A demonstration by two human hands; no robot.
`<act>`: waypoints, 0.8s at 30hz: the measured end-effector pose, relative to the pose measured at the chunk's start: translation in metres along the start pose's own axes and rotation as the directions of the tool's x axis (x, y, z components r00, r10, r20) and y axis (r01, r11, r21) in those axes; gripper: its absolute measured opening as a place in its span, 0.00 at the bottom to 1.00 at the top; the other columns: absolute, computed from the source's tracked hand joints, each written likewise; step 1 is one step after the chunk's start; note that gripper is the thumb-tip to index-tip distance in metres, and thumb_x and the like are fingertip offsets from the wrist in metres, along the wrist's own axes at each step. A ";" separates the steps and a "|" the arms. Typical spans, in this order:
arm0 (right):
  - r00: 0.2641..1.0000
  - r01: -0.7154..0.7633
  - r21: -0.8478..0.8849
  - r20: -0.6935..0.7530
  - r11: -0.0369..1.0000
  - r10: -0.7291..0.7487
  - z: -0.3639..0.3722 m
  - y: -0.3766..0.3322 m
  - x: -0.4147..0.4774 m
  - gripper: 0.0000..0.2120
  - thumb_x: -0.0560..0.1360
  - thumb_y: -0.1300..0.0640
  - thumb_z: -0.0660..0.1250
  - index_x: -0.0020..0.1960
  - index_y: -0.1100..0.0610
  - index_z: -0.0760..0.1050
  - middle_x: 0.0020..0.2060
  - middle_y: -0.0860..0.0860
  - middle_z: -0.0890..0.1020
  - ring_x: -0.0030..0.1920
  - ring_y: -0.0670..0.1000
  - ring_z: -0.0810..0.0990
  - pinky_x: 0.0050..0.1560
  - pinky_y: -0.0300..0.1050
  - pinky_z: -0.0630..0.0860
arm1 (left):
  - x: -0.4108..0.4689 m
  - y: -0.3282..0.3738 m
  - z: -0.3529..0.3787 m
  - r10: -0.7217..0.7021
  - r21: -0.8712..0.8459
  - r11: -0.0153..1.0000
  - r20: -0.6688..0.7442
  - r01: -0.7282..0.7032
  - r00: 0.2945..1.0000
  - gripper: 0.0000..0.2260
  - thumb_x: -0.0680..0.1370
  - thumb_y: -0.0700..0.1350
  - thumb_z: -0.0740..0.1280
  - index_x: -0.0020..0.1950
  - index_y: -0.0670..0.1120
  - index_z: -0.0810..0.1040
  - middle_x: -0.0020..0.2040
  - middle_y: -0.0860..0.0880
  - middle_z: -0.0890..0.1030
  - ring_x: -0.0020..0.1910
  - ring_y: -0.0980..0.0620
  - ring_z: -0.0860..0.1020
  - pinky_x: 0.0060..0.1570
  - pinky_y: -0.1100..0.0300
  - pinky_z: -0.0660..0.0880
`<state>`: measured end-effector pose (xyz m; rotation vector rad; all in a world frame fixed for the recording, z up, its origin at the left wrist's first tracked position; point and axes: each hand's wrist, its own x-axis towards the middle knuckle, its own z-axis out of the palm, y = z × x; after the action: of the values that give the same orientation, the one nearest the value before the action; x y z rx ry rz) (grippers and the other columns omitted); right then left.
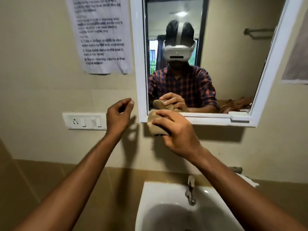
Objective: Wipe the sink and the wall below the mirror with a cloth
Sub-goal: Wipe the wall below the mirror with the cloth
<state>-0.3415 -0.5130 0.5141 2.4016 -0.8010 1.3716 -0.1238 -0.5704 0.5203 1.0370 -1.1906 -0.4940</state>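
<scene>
My right hand holds a brown cloth against the lower left corner of the white mirror frame and the beige wall just under it. My left hand hovers empty in front of the wall, left of the mirror, its fingers loosely curled. The white sink lies below, between my forearms, with a metal tap at its back.
A white switch and socket plate is on the wall just left of my left hand. A printed paper sheet hangs above it. Brown tiles run behind the sink.
</scene>
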 end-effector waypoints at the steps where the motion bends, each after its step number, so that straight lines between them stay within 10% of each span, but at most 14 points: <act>1: 0.998 0.054 -0.045 0.026 0.998 -0.053 0.007 0.003 0.008 0.15 0.70 0.63 0.65 0.55 0.58 0.82 0.60 0.57 0.81 0.59 0.57 0.80 0.58 0.52 0.76 | 0.006 0.010 0.004 0.000 -0.007 1.000 0.032 0.000 0.999 0.06 0.76 0.52 0.73 0.52 0.57 0.83 0.51 0.55 0.85 0.51 0.56 0.83 0.59 0.46 0.79; 9: 0.956 0.265 -0.333 0.217 0.905 -0.200 0.061 0.008 0.029 0.12 0.75 0.59 0.61 0.51 0.57 0.81 0.60 0.55 0.80 0.57 0.58 0.78 0.51 0.56 0.75 | 0.009 0.039 0.020 0.016 -0.055 0.998 0.118 -0.010 0.993 0.13 0.74 0.39 0.74 0.59 0.41 0.83 0.51 0.47 0.86 0.48 0.54 0.85 0.45 0.62 0.80; 24: 0.957 0.239 -0.363 0.246 0.900 -0.155 0.000 0.043 -0.003 0.18 0.74 0.60 0.62 0.62 0.56 0.80 0.66 0.53 0.78 0.61 0.57 0.75 0.60 0.55 0.72 | 0.002 0.032 0.020 0.031 -0.056 0.998 0.116 -0.025 0.993 0.18 0.76 0.38 0.73 0.65 0.41 0.80 0.59 0.48 0.83 0.58 0.57 0.82 0.62 0.58 0.77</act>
<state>-0.3679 -0.5467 0.5098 2.2549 -0.7684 0.7968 -0.1476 -0.5646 0.5490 0.9545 -1.2869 -0.5685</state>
